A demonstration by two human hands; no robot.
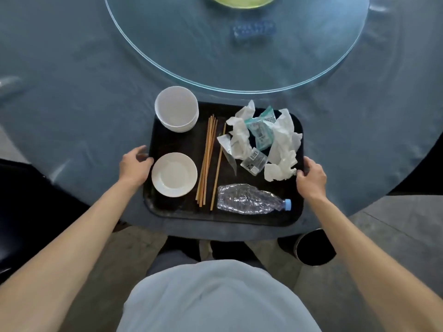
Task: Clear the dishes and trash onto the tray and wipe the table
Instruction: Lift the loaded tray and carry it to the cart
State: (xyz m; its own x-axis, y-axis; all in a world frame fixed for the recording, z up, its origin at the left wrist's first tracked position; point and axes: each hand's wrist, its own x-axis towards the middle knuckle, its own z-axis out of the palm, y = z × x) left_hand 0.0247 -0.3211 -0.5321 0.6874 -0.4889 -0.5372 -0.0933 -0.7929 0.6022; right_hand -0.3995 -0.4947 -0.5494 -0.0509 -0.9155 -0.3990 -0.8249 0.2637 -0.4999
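1. A black tray (pixel 297 212) is sitting at the near edge of a round table (pixel 72 97) covered in blue-grey cloth, with a glass turntable (pixel 191 56) lying beyond it on the far side.
2. The left hand (pixel 134 165) is curling around the tray's left rim – fingers bent over the edge, gripping it beside the small plate.
3. The right hand (pixel 311 174) is gripping the tray's right rim, its fingers wrapping the edge just beside the crumpled paper.
4. On the tray's far left corner, stacked white bowls (pixel 176 109) are standing upright; nearer, on the left side, a white plate (pixel 174 174) is lying flat.
5. Wooden chopsticks (pixel 207 161) are lying lengthwise in the middle of the tray, running from far to near, one stick resting slightly apart to the right of the bundle.
6. Crumpled white napkins (pixel 284 144) and teal-printed wrappers (pixel 261 130) are piling up in the far right part – touching and overlapping one another.
7. A crushed clear plastic bottle (pixel 249 199) with a blue cap is lying on its side along the tray's near right edge, the cap pointing right.
8. A dark round bin (pixel 314 248) is standing on the floor below the table's near right edge.
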